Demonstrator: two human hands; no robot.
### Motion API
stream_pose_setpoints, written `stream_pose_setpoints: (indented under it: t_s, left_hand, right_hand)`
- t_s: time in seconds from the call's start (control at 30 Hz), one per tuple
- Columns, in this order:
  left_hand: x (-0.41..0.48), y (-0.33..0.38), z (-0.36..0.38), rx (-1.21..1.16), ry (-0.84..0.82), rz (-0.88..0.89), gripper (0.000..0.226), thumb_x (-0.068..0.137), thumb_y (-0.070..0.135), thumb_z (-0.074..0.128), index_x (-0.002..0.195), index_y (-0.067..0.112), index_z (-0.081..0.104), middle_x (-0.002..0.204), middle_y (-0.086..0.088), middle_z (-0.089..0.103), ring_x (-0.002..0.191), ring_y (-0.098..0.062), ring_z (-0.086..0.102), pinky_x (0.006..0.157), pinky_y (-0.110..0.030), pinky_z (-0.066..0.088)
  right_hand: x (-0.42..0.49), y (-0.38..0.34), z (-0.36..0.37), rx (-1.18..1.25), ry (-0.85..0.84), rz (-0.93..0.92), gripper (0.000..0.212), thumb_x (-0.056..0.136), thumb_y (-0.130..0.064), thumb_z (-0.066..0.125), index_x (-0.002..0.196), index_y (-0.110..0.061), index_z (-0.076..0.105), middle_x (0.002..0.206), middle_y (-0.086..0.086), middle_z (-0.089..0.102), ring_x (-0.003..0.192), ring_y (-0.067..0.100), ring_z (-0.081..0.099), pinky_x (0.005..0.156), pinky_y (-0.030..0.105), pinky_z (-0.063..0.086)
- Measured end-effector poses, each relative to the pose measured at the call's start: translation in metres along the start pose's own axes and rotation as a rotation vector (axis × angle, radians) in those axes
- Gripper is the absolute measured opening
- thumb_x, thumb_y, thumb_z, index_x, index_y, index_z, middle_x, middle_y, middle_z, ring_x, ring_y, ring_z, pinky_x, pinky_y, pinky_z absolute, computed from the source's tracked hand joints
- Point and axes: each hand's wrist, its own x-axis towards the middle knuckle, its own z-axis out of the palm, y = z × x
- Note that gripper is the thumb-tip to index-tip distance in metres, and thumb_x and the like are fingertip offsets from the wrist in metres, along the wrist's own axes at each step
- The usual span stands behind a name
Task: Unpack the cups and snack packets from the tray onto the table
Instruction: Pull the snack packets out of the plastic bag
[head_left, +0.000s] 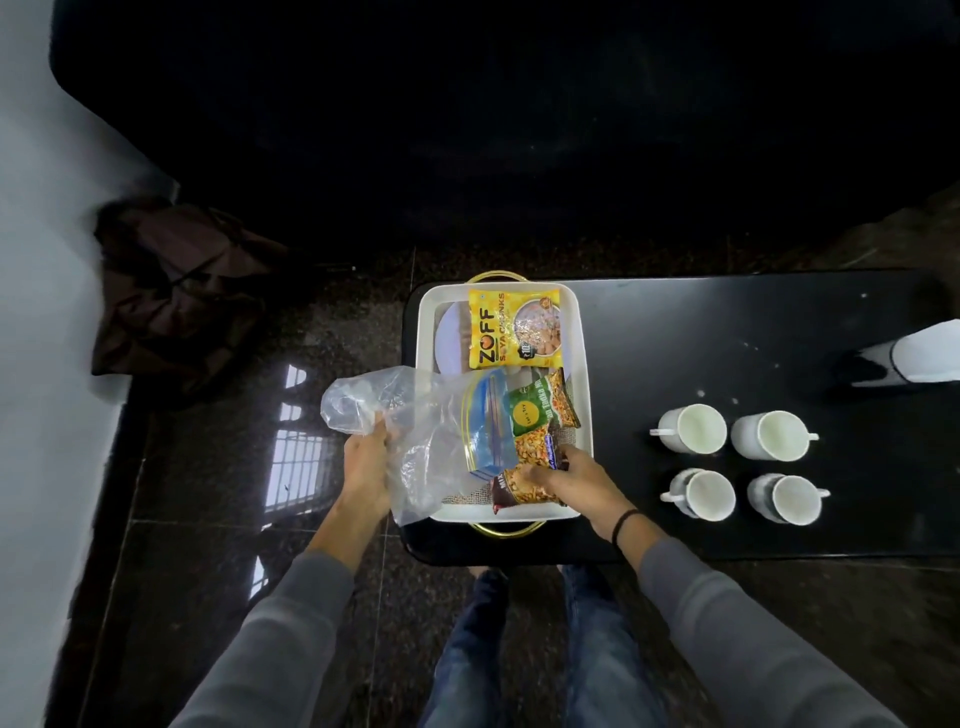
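Clear crinkled plastic bag (395, 415); glossy black table (727, 332).

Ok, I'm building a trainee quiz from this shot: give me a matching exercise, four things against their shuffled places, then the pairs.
Things
1. yellow ZOFF soya chunks packet
2. four white ceramic cups
3. clear plastic bag
4. brown-and-orange mix snack packet

Places
A. gripped by the right hand at the near end of the white tray
B. standing on the black table, right of the tray
C. lying at the tray's far end
D. held in the left hand

Pairs: 1-C, 2-B, 3-D, 4-A
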Motion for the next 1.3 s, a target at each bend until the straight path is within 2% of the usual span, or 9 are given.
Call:
stream_pose_setpoints:
  t_s: [0.17,0.33,0.47,0.53,0.67,0.8,0.97,1.13,1.3]
  left_hand:
    - [0.003,-0.005,-0.003,0.030,0.024,-0.032,0.048,0.105,0.040,0.049,0.115,-0.003,0.068,0.102,-0.015,0.063,0.093,-0.026,0.059,0.095,-0.049,0.053]
    - [0.006,-0.007,-0.002,0.016,0.004,-0.015,0.045,0.106,0.038,0.048,0.116,0.000,0.070,0.109,-0.014,0.072,0.089,-0.023,0.067,0.089,-0.042,0.056]
    - [0.008,-0.007,0.000,0.008,0.001,0.001,0.043,0.106,0.038,0.048,0.116,0.001,0.069,0.115,-0.013,0.074,0.087,-0.020,0.070,0.081,-0.037,0.060]
    - [0.009,-0.008,0.001,-0.022,-0.011,0.000,0.045,0.107,0.037,0.048,0.119,-0.001,0.069,0.118,-0.016,0.074,0.102,-0.028,0.072,0.094,-0.047,0.058]
    - [0.010,-0.009,0.001,-0.050,-0.003,0.003,0.040,0.106,0.035,0.049,0.114,0.001,0.070,0.117,-0.017,0.074,0.106,-0.031,0.071,0.100,-0.051,0.055]
    - [0.015,-0.013,-0.003,-0.050,-0.002,-0.002,0.044,0.106,0.036,0.050,0.120,-0.002,0.068,0.117,-0.019,0.074,0.109,-0.035,0.071,0.100,-0.052,0.055]
    - [0.021,-0.015,-0.006,-0.061,0.017,-0.009,0.045,0.104,0.038,0.054,0.123,-0.001,0.065,0.118,-0.019,0.072,0.106,-0.034,0.070,0.099,-0.054,0.055]
    - [0.014,-0.011,-0.005,-0.061,0.003,-0.003,0.036,0.104,0.036,0.054,0.103,0.004,0.071,0.095,-0.011,0.075,0.085,-0.027,0.072,0.093,-0.051,0.058]
    - [-0.010,0.000,0.004,-0.040,-0.020,0.001,0.038,0.104,0.036,0.054,0.107,0.001,0.070,0.110,-0.018,0.073,0.098,-0.032,0.071,0.092,-0.050,0.058]
  right_hand:
    - [0.005,0.013,-0.001,-0.211,0.118,0.048,0.036,0.093,-0.033,0.073,0.105,-0.001,0.065,0.111,0.016,0.071,0.089,0.026,0.064,0.067,0.032,0.046]
    - [0.007,0.011,-0.006,-0.375,0.252,-0.012,0.024,0.090,-0.016,0.071,0.104,0.003,0.069,0.108,0.019,0.071,0.100,0.033,0.069,0.076,0.032,0.051]
    - [0.008,-0.002,-0.007,-0.172,0.387,-0.150,0.027,0.093,-0.016,0.071,0.113,-0.001,0.060,0.100,0.010,0.068,0.087,0.021,0.067,0.060,0.014,0.047]
    - [0.010,-0.010,-0.006,-0.074,0.401,-0.200,0.024,0.094,-0.017,0.071,0.114,-0.006,0.062,0.095,0.003,0.068,0.080,0.013,0.064,0.059,0.008,0.043]
    - [0.021,-0.026,0.006,0.311,0.168,-0.011,0.021,0.096,-0.010,0.068,0.115,-0.002,0.067,0.095,0.012,0.077,0.079,0.021,0.075,0.084,0.036,0.063]
    - [0.028,-0.041,0.019,0.665,-0.026,0.103,0.018,0.101,0.000,0.056,0.113,0.012,0.063,0.084,0.013,0.068,0.063,0.017,0.060,0.061,0.023,0.054]
    - [0.028,-0.048,0.025,0.761,-0.112,0.118,0.017,0.105,-0.004,0.050,0.097,-0.005,0.065,0.097,0.012,0.074,0.062,0.016,0.058,0.053,0.021,0.051]
    - [0.016,-0.044,0.016,0.553,-0.125,0.088,0.036,0.109,-0.029,0.049,0.126,-0.001,0.063,0.124,0.016,0.073,0.069,0.018,0.061,0.058,0.026,0.050]
    - [-0.019,-0.051,-0.005,0.603,-0.195,-0.006,0.057,0.100,-0.065,0.043,0.133,-0.022,0.058,0.121,0.005,0.072,0.097,0.022,0.070,0.076,0.035,0.058]
